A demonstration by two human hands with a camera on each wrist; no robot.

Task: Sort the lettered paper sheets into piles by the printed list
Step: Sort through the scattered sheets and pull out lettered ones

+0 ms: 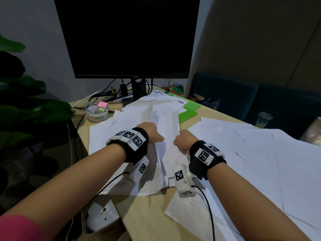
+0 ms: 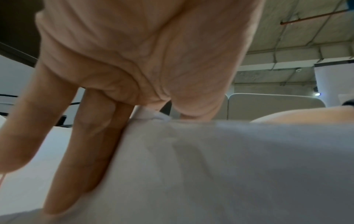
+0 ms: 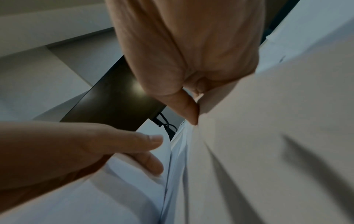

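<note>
Bundle of white sheets [image 1: 165,129] held raised over worktop [image 1: 149,216], in front of dark monitor [image 1: 128,37]. Left hand [image 1: 150,132] gripped on bundle's left edge, thumb above, fingers [image 2: 91,144] beneath. Right hand [image 1: 184,139] pinched on right edge. More loose sheets [image 1: 260,153] spread at right, beside green folder [image 1: 188,112].

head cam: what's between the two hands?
Only paper. In the head view the left hand and right hand grip opposite edges of one bunch of white sheets; the sheets span the gap.
</note>
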